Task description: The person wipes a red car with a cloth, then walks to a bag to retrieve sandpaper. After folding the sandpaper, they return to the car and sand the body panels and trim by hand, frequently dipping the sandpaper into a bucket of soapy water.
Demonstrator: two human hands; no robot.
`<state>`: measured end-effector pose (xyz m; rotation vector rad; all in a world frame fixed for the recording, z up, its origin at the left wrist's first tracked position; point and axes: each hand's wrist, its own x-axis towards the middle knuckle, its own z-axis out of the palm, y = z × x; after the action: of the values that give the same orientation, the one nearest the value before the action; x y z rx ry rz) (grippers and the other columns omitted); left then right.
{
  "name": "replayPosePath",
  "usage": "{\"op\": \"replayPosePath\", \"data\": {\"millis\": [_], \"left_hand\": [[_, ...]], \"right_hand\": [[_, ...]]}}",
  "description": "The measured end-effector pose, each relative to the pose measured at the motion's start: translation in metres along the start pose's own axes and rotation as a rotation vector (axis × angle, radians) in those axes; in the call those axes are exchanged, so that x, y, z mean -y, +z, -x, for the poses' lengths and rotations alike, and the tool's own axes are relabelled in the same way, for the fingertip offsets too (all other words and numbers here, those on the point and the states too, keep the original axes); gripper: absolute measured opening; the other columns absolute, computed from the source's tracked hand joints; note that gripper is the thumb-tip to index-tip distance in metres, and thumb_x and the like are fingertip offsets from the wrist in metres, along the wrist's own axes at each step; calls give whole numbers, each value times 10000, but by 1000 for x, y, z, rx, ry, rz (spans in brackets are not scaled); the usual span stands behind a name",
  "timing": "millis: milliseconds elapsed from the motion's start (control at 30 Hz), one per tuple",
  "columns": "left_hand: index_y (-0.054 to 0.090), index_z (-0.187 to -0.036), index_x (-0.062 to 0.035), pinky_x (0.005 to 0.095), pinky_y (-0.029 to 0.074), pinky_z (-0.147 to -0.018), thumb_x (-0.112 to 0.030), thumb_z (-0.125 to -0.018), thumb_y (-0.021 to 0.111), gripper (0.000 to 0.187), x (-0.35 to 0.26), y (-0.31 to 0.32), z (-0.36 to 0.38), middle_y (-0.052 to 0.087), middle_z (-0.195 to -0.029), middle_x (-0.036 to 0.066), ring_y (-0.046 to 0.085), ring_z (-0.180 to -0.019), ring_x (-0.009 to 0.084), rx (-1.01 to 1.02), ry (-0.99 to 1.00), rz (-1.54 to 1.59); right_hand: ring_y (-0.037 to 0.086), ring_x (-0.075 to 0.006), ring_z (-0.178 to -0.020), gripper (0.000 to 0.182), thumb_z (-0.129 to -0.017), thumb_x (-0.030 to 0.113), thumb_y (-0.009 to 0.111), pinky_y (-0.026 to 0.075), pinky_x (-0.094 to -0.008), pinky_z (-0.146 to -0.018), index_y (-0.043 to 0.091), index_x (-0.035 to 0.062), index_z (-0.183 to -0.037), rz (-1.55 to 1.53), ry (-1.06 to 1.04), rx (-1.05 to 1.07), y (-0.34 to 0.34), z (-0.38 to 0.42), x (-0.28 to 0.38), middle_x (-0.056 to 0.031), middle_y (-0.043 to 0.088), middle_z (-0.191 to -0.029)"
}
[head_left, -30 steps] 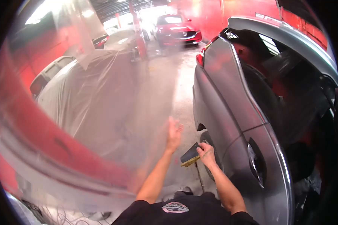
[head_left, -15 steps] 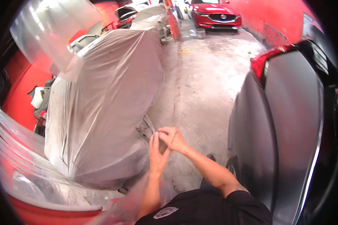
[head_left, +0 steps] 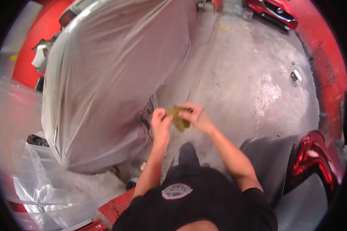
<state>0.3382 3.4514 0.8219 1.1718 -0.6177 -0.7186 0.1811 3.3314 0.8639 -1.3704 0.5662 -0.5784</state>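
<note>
Between my two hands is a limp, crumpled olive-yellow cloth [head_left: 180,122], its lower part hanging over the concrete floor. My left hand [head_left: 160,123] pinches it at its left edge, fingers bent in. From the other side, my right hand [head_left: 197,116] grips its upper right part between thumb and fingers. Nearest to my left hand is a car under a grey-brown dust cover [head_left: 112,77], bunched at its near corner.
At lower right stands a grey car body panel [head_left: 264,158] with a red tail light [head_left: 310,161]. A red car [head_left: 273,11] is parked at the far end. Clear plastic sheeting [head_left: 46,181] hangs and lies at left. A small white-and-black object [head_left: 296,75] rests on the floor [head_left: 235,88].
My view has tipped downward. The olive-yellow cloth now shows between my hands, which were close together with no cloth visible before; they have moved slightly apart.
</note>
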Motion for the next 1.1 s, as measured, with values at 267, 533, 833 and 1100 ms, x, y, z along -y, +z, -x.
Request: {"op": "replayPosePath", "data": {"millis": [267, 533, 833, 1100], "left_hand": [[626, -1267, -67, 255, 441, -887, 13, -919, 656, 358, 56, 119, -267, 603, -1032, 10, 557, -972, 103, 254, -34, 99], [739, -1118, -4, 346, 519, -772, -100, -907, 749, 232, 44, 284, -491, 701, -976, 95, 668, -866, 197, 624, 87, -466], [740, -1152, 0, 336, 542, -791, -59, -893, 744, 265, 148, 445, -678, 712, -978, 129, 684, -848, 237, 797, 200, -695], [755, -1122, -9, 387, 561, -788, -76, -910, 735, 223, 164, 604, -841, 754, -927, 181, 742, -841, 324, 704, 164, -598]], "right_hand": [[675, -106, -908, 233, -930, 120, 729, 551, -297, -827, 760, -17, -1116, 233, -36, -254, -164, -202, 19, -70, 761, -972], [685, -132, -881, 261, -937, 138, 711, 551, -303, -804, 760, -18, -1140, 375, -92, -554, -311, -357, 83, -88, 763, -956], [742, -249, -827, 184, -940, 166, 727, 565, -335, -762, 794, 15, -1022, 608, -182, -605, -529, -508, 54, -149, 766, -914], [692, -352, -785, 163, -932, 159, 660, 556, -426, -706, 774, 110, -1039, 845, -446, -502, -699, -666, 100, -149, 722, -877]]}}
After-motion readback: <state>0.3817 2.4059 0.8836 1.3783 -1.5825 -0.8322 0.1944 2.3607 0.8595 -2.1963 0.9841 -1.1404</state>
